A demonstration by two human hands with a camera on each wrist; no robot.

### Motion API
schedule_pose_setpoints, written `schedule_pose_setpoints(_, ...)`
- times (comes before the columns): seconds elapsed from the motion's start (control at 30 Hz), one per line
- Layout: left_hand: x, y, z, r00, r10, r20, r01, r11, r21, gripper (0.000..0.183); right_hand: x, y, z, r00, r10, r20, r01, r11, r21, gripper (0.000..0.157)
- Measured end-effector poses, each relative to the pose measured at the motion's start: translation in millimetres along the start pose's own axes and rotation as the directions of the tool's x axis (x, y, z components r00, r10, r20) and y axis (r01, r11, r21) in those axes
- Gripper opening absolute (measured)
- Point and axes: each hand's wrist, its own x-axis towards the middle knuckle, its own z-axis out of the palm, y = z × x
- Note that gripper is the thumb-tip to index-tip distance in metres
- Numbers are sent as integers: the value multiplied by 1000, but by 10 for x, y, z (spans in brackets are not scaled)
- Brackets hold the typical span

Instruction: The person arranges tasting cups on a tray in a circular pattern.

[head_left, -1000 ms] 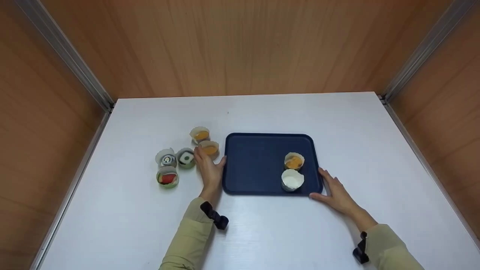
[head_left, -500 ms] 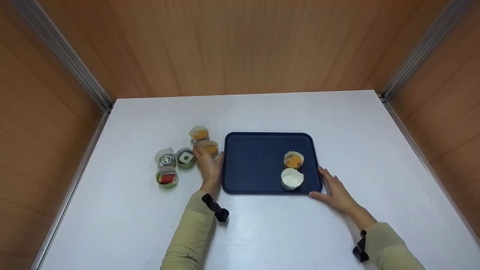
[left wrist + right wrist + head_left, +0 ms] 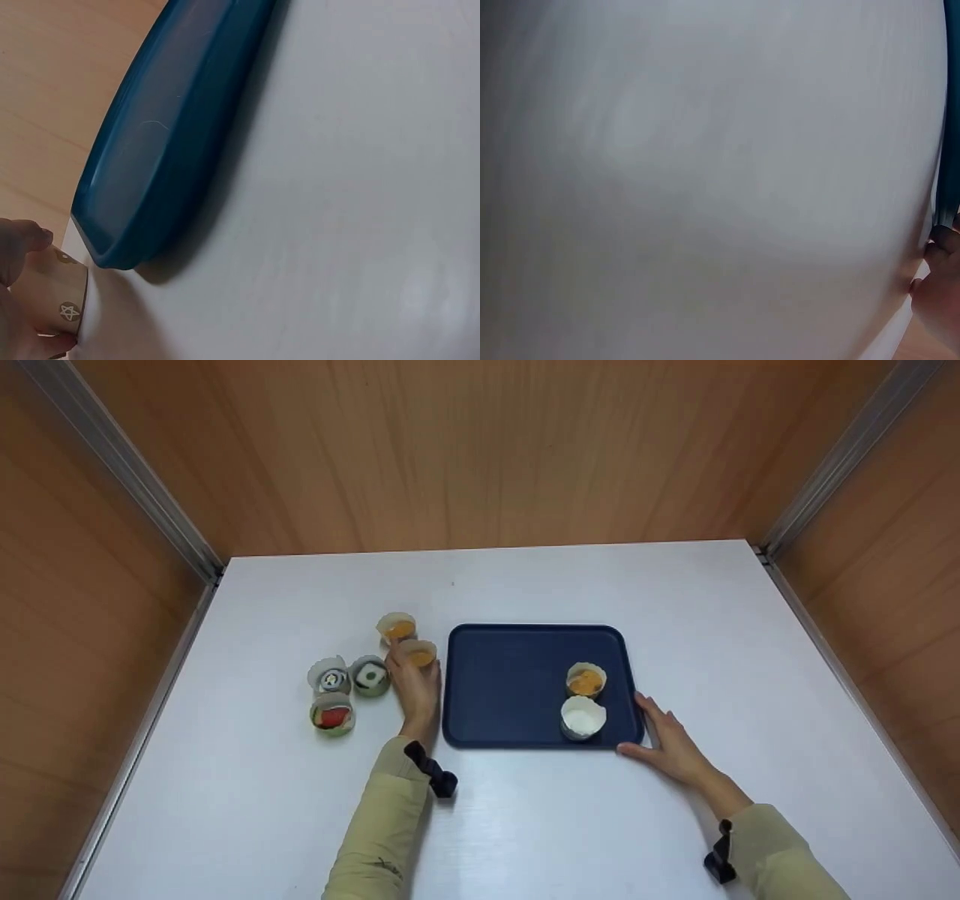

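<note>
My left hand grips a paper cup with an orange-yellow filling, just left of the blue tray. In the left wrist view the thumb and a finger pinch this tan paper cup, which bears a star print. My right hand rests at the tray's lower right corner, its fingers along the right rim and the thumb at the front edge. Two cups stand on the tray's right side: one with an orange filling and a white one in front of it.
Behind the gripped cup stands another orange-filled cup. Further left are three cups: one with a round patterned top, one with a white square piece, and one with a red piece. Wooden panels border the white table.
My left thumb has moved in from beside the tray's left rim to the cup, and the hand has taken hold of it. The right hand has stayed at the tray corner.
</note>
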Motion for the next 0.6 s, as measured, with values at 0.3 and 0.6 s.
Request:
schedule_pose_setpoints(0.3,-6,-20,-7,1000,4,-8,-4,1000,-9,69,-4,0,-10,1000,16,11,-16,1000,5,92)
schedule_pose_setpoints(0.6,-21,-32,-38,1000,9,-20,-9,1000,-13,63,2,10,7,1000,5,10,-5,1000,-2,92)
